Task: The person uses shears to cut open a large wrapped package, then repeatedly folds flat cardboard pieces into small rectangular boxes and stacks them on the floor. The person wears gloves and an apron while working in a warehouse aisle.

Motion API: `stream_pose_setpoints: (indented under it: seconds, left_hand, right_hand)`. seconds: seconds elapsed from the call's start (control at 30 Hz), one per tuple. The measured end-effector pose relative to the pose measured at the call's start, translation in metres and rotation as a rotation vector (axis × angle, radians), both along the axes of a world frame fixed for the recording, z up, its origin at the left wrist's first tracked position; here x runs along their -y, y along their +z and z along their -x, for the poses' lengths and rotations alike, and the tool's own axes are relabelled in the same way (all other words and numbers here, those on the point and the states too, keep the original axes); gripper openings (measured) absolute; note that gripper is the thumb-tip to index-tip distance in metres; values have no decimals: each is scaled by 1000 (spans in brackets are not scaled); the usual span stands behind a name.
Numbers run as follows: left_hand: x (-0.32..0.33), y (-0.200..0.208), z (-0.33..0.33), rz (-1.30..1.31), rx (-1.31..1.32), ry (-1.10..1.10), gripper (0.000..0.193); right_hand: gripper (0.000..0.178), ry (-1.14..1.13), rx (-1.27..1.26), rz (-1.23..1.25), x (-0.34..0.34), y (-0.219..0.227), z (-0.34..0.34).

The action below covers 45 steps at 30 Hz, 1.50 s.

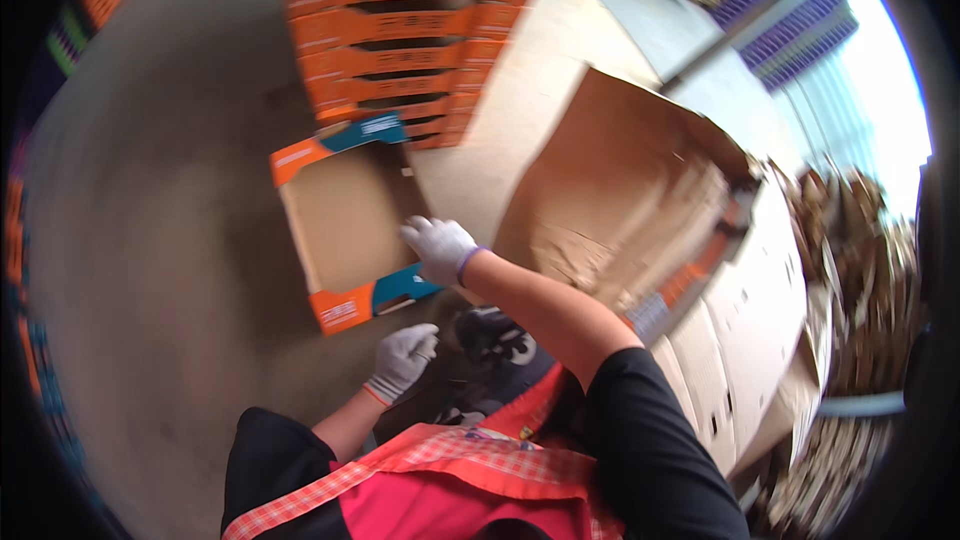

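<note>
Head view, looking down. Left of centre: an open tray, brown cardboard inside, orange and teal on its outer walls, hollow side facing the camera. Long axis running from the upper part of the frame to the lower, leaning slightly to the right at the bottom; one orange-and-teal end wall at the top, the other at the lower end. Held over grey floor.

Right hand, in a white glove, reaching up from lower centre and resting on the tray's right edge, fingers curled over the rim; grasping the tray by that wall. Bare forearm trailing back toward the lower right, into a black sleeve.

Left hand, also white-gloved, below the tray's lower right corner, near it but apart; fingers loosely curled; whether closed on anything, cannot tell.

Upper centre: a stack of orange trays, layered with dark gaps between, just beyond the held tray's top end.

Right of centre: a big brown box, flaps open and creased, lying on pale flattened cardboard that stretches to the lower right. Far right: a heap of scrap cardboard, blurred.

Bottom centre: red apron with checked straps over black clothing. Dark shoes just under the right forearm.
</note>
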<state>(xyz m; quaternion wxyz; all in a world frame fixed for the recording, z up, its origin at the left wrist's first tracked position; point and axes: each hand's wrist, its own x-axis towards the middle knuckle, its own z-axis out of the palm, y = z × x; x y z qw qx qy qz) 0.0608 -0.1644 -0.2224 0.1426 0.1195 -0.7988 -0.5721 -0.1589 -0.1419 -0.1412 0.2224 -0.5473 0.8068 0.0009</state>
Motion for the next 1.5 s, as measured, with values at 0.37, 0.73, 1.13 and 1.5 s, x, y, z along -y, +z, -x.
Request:
stream_pose_setpoints:
  seconds: [0.37, 0.73, 1.13, 1.5]
  left_hand:
    - [-104, 163, 204, 141, -708, -389, 87]
    - [-286, 220, 294, -61, 382, -706, 83]
    - [-223, 264, 221, -577, 678, -798, 28]
    - [-265, 230, 180, -69, -532, -684, 60]
  right_hand:
    - [35, -915, -117, 1095, -348, 172, -19]
    - [89, -2200, -488, 483, -674, 122, -143]
    - [45, -1765, 565, 1322, -645, 179, -239]
    - [47, -1047, -657, 1050, -548, 174, -198]
